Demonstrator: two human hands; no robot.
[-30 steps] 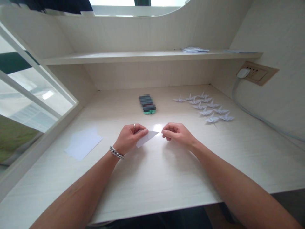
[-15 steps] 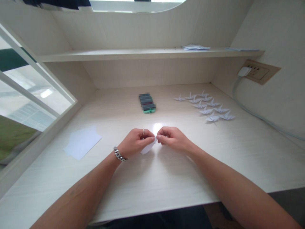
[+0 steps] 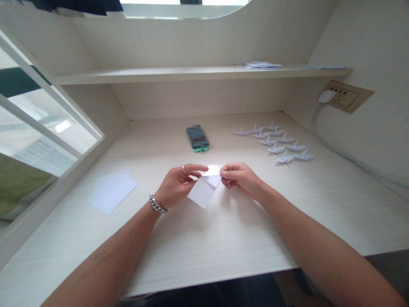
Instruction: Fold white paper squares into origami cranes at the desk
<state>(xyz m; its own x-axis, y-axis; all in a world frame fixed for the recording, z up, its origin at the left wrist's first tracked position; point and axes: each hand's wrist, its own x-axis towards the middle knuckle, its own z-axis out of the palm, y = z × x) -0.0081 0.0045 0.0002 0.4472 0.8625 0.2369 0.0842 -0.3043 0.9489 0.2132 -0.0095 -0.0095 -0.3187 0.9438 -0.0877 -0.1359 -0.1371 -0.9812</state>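
A small folded sheet of white paper (image 3: 203, 194) hangs in front of me above the desk, with a creased flap along its upper right. My right hand (image 3: 239, 181) pinches its right corner between thumb and fingers. My left hand (image 3: 177, 183), with a ring and a chain bracelet, is at the paper's left side. Its index finger is stretched out over the top and the fingers are apart from the thumb. The thumb tip lies close against the paper's left edge; whether it touches I cannot tell.
Loose white sheets (image 3: 111, 192) lie on the desk at the left. A phone-like object (image 3: 200, 149) with a green edge, blurred out, lies farther back. Several folded paper cranes (image 3: 286, 159) stand at the right. A shelf (image 3: 159, 77), papers (image 3: 262, 65) and a plugged-in cable (image 3: 345, 158) are beyond.
My hands have moved apart. My left hand has loosened its pinch and spread its fingers, while my right has shifted right with the paper's corner. The paper now shows more of its face.
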